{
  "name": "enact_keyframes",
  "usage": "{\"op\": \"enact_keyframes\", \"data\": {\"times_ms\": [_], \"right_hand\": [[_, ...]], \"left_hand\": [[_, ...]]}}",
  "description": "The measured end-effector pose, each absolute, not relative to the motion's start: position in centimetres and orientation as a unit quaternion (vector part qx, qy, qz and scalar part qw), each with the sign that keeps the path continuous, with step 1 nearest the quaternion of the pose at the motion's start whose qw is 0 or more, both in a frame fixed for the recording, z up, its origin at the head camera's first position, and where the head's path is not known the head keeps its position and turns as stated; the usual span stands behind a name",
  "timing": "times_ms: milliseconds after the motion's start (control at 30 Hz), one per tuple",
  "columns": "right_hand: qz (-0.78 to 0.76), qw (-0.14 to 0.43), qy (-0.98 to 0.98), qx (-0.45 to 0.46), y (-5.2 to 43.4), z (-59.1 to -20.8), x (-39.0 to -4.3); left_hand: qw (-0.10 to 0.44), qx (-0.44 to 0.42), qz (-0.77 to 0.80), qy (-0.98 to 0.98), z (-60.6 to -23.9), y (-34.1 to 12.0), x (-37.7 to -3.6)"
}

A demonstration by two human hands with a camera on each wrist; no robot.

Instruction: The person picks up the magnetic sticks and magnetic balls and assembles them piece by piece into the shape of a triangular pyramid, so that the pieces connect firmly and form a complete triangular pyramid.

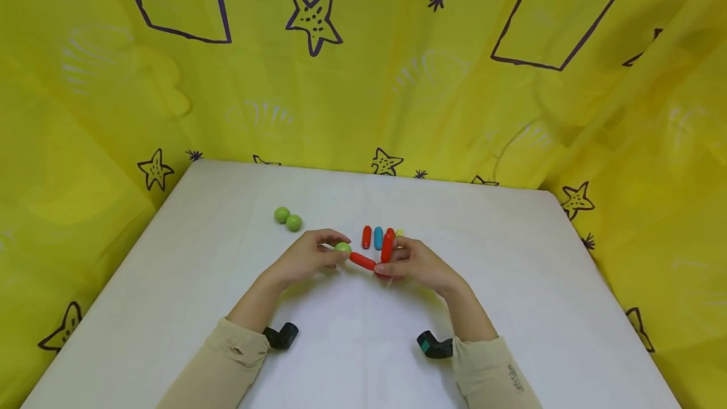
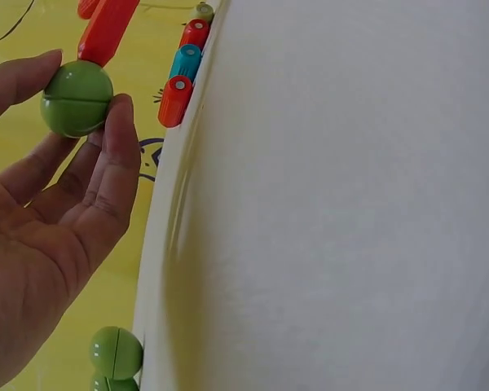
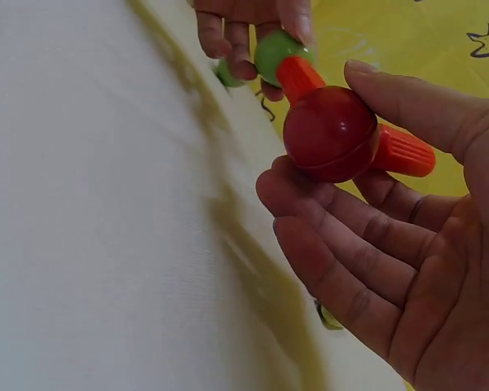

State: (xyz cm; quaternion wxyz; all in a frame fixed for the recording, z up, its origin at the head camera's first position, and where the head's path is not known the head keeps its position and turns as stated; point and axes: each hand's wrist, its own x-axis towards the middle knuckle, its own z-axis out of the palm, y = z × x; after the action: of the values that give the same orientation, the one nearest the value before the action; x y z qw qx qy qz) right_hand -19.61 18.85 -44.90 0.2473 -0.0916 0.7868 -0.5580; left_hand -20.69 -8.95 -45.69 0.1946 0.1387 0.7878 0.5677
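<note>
Left hand [image 1: 309,254]: one, thumb and fingertips pinching a green ball [image 1: 342,248] above the table, palm clear of it. Right hand [image 1: 419,264]: one, thumb and fingers pinching a red ball [image 3: 330,134], also raised. Between the two hands: one red rod [image 1: 362,261], its ends meeting the green ball and the red ball; whether the green-ball joint is fully seated cannot be told. From the red ball, at an angle to the first: a second red rod [image 1: 387,248], tilted upward, its far end bearing no ball that shows. Joined portion, as judged: two balls and two rods, making an open, bent piece. Loose stock beyond the hands, on the white table [image 1: 341,365]: one loose red rod [image 1: 366,237]; beside it, one blue rod [image 1: 378,238]; next, a further red rod [image 1: 390,231], partly hidden behind the raised one; last in the row, a yellow-green piece [image 1: 400,232], mostly covered, shape uncertain. Set apart to the left: two spare green balls [image 1: 288,219], side by side. Condition of the work, as judged: partly built, with three rods, two balls and the obscured piece unattached. Backdrop: yellow curtain [image 1: 352,93], printed with stars.
</note>
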Motion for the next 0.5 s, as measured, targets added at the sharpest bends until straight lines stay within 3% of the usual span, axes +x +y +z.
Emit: {"op": "enact_keyframes", "data": {"times_ms": [500], "right_hand": [[-0.499, 0.253, 0.824, -0.088, 16.5, -45.6, -19.0]], "left_hand": [[0.181, 0.111, 0.57, 0.794, -45.9, -9.8, -21.5]]}}
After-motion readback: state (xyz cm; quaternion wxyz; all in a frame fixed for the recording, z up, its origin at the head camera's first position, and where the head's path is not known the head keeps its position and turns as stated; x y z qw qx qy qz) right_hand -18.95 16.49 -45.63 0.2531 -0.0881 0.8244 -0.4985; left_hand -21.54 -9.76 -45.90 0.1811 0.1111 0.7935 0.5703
